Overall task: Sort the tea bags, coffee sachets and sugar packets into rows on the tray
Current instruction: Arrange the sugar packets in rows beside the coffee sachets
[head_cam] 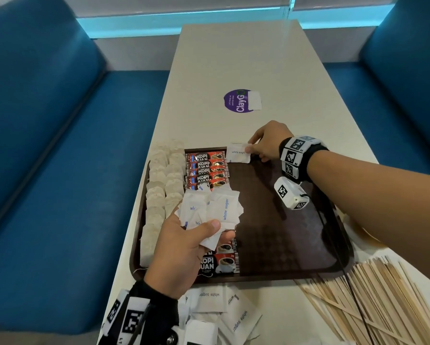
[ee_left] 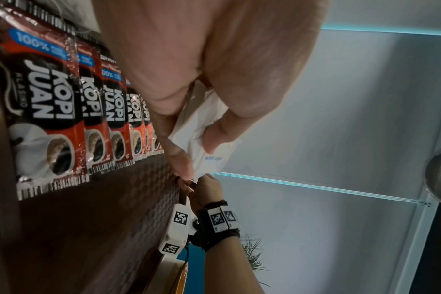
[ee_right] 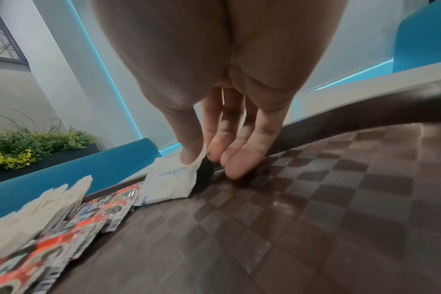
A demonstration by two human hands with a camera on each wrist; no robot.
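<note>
Hiding several coffee sachets [head_cam: 218, 255], the left hand [head_cam: 184, 247] grips a sugar packet bundle [head_cam: 212, 210] — right hand [head_cam: 267, 144] pinches one packet [head_cam: 238, 153].

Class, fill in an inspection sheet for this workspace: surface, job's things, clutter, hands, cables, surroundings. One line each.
Surface: pale table with a brown tray on it.
Job's things: tea bags in two rows at the tray's left; coffee sachets in a row beside them; loose sugar packets in front of the tray.
Clutter: wooden stirrers heaped at the right; purple sticker.
Hands: left hand grips a bunch of sugar packets; right hand pinches one sugar packet at the tray's far edge.
Cables: black cable crossing the tray from the right wrist.
Surroundings: blue benches on both sides.
</note>
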